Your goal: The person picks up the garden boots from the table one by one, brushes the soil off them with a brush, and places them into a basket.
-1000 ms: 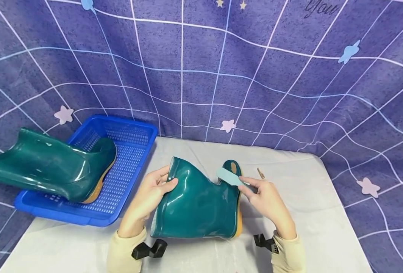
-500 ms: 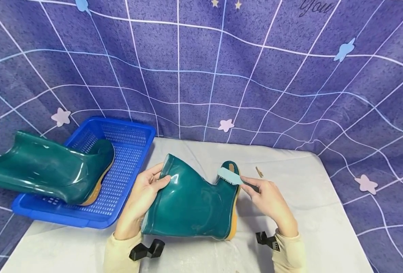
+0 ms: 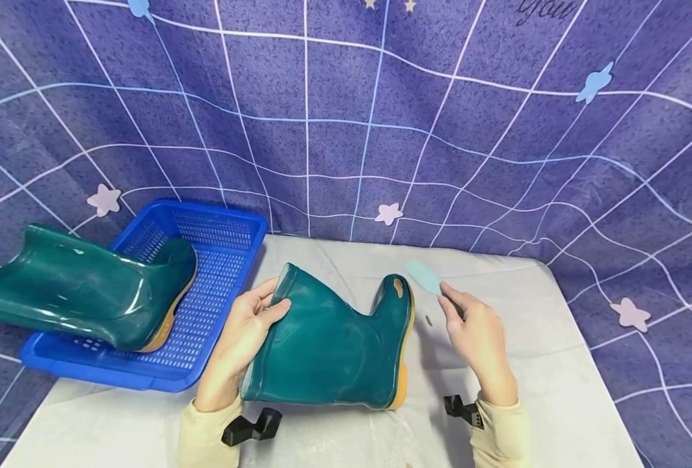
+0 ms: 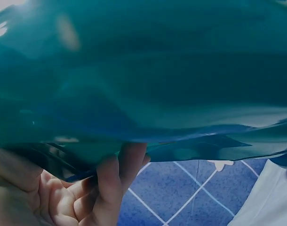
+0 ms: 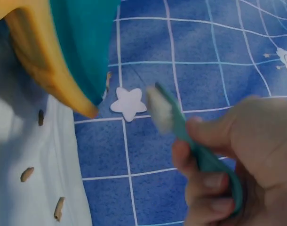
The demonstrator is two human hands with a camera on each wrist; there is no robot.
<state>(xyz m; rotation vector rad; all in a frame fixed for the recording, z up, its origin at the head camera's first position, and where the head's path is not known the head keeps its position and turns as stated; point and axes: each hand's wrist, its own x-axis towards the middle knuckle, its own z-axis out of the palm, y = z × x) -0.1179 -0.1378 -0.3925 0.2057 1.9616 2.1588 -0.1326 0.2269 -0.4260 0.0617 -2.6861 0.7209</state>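
Note:
A glossy green rain boot (image 3: 328,351) with a yellow sole lies on its side, toe up, in the middle of the head view. My left hand (image 3: 245,338) grips the rim of its shaft, thumb outside and fingers partly hidden behind. On the toe is a tan patch (image 3: 398,288) that looks like mud. Right of the toe, apart from it, my right hand (image 3: 477,331) holds a pale green brush (image 3: 423,277) by the handle. White bristles (image 5: 159,110) show in the right wrist view. Green boot surface (image 4: 134,84) fills most of the left wrist view.
A second green boot (image 3: 77,286) lies across a blue plastic basket (image 3: 220,279) on the left. Small brown bits, one of them a brown crumb (image 3: 430,320), lie on the white table cover (image 3: 521,338). A purple patterned curtain (image 3: 346,149) hangs behind.
The brush was over the boot's toe; my right hand has since moved it off to the right. The boot shifted slightly left with my left hand. A brown bit now lies nearer the toe.

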